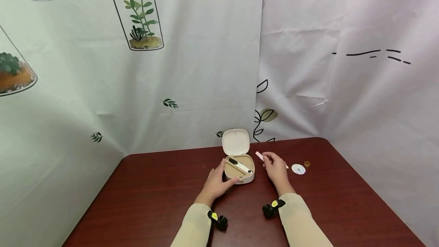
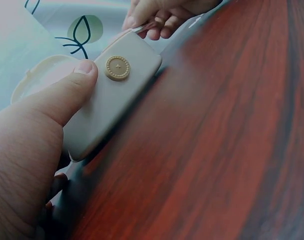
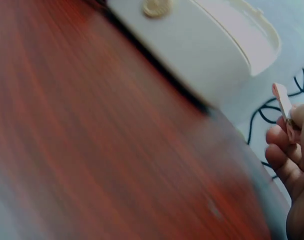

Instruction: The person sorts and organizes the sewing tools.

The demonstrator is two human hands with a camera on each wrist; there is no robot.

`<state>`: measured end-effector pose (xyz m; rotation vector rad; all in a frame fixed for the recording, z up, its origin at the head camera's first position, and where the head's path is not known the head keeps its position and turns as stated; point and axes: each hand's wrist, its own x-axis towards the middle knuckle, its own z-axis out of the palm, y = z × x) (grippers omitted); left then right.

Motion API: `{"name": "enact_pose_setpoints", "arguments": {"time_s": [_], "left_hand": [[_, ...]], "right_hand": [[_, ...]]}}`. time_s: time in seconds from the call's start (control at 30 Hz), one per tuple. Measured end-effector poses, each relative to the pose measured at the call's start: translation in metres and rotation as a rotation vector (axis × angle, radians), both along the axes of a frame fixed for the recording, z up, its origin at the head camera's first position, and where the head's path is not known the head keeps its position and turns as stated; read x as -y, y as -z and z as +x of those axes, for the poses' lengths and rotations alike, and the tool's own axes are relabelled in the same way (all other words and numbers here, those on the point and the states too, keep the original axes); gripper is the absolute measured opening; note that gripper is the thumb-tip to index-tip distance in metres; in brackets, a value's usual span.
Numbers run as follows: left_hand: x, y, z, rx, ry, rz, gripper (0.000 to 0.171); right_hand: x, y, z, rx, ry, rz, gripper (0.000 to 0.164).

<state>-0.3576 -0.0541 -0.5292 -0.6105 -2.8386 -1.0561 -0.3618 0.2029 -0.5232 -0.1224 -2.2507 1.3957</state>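
Observation:
A small cream case [image 1: 247,180] with rounded corners stands on the table, its lid [image 1: 236,142] raised at the back. Inside lies a slim white tool [image 1: 244,168] with a black end, slanted across the beige tray. My left hand [image 1: 215,182] grips the case at its left side. In the left wrist view the thumb [image 2: 74,87] lies on the front wall beside a round beige button [image 2: 117,68]. Right of the case, my right hand [image 1: 277,170] pinches a thin pinkish-white strip [image 3: 284,104] between thumb and fingers; its exact kind is unclear.
A white round disc [image 1: 298,169] and a small brass-coloured ring [image 1: 306,164] lie right of my right hand. The dark red wooden table [image 1: 154,186] ends at a fabric backdrop [image 1: 192,75] behind the case.

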Motion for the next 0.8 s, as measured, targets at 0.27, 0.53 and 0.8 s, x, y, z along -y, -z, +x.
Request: {"name": "enact_pose_setpoints", "arguments": {"time_s": [0.27,0.53,0.8], "left_hand": [[0.000,0.002,-0.001,-0.003,-0.004,-0.006,0.106],[0.000,0.001,-0.002,0.012,-0.012,-0.020,0.105],[0.000,0.000,-0.002,0.018,-0.013,-0.026,0.104]], "right_hand": [[0.030,0.000,-0.001,-0.094,0.027,0.013,0.010],[0.046,-0.002,-0.001,-0.173,0.034,0.185,0.007],[0.050,-0.004,-0.003,-0.123,-0.026,0.341,0.004]]}}
